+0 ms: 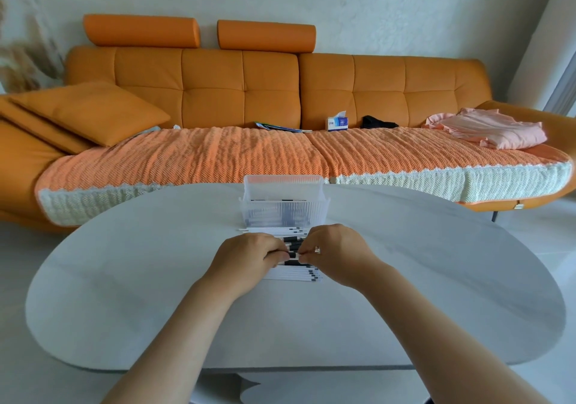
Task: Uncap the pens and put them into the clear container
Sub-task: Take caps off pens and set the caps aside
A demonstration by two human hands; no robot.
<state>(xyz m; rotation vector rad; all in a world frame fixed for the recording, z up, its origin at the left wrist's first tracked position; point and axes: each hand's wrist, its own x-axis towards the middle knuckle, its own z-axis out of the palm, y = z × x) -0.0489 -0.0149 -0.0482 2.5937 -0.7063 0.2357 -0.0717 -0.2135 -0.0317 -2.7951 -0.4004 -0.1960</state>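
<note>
Both hands meet over the middle of a grey oval table (124, 279), with a single pen (292, 255) held crosswise between them. The left hand (249, 254) has its fingers curled round one end of it, and the right hand (336, 251), which wears a ring (317, 250), pinches the other end with fingertips and thumb. Only a short black stretch of the pen shows in the gap between the two hands. The fingers hide the rest, so I cannot tell whether its cap is seated or partly off. Under and around the hands lies a row of pens (296, 274), white with black sections, side by side on the table and running left to right. The row reaches from just below the hands up to the foot of the container (283, 201). This clear ribbed box stands upright at the far edge of the table, just beyond the row, and dark bands that seem to be pens show blurred through its wall. Behind the table is an orange sofa (218, 85) with a knitted throw (218, 157) over the seat. On the sofa are a cushion (90, 110) at the left, a tissue box (337, 123) near the middle and a folded pink cloth (489, 127) at the right.
</note>
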